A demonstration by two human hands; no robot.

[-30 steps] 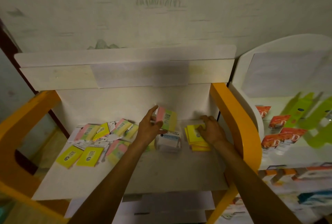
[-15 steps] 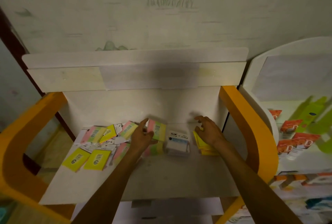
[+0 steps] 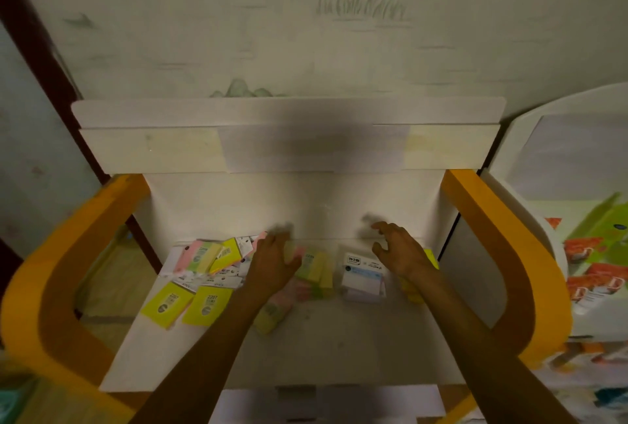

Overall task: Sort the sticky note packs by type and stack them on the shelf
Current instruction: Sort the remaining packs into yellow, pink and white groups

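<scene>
Since half a second ago, when the left hand held a multicolour pack upright: that pack now lies down on the shelf under the hand.

Shelf (image 3: pixel 306 349): white board between two orange side rails (image 3: pixel 503 253), with a white back panel; it carries all the sticky note packs.

Neighbouring display (image 3: pixel 598 274): to the right, holding orange-and-white tubes and green cartons; blurred.

Left hand (image 3: pixel 272 265): has dropped lower than before; it rests palm down on the pink, green and yellow striped pack (image 3: pixel 312 269) at the middle of the shelf. Its fingers are blurred, so I cannot tell whether they curl round the pack or just press on it.

Right hand (image 3: pixel 404 255): raised off the yellow stack (image 3: pixel 416 291) it was touching a second ago; fingers spread, loosely bent, holding nothing.

Loose pile (image 3: pixel 210 260): unsorted packs at the left rear, overlapping, striped ones among yellow and white.

Two yellow packs (image 3: pixel 188 303): side by side at the left front, labels up, unchanged.

White-and-blue pack (image 3: pixel 362 279): between the hands, flat, its place unchanged.

Striped pack near the wrist (image 3: pixel 273 313): lies tilted below the left hand.
</scene>
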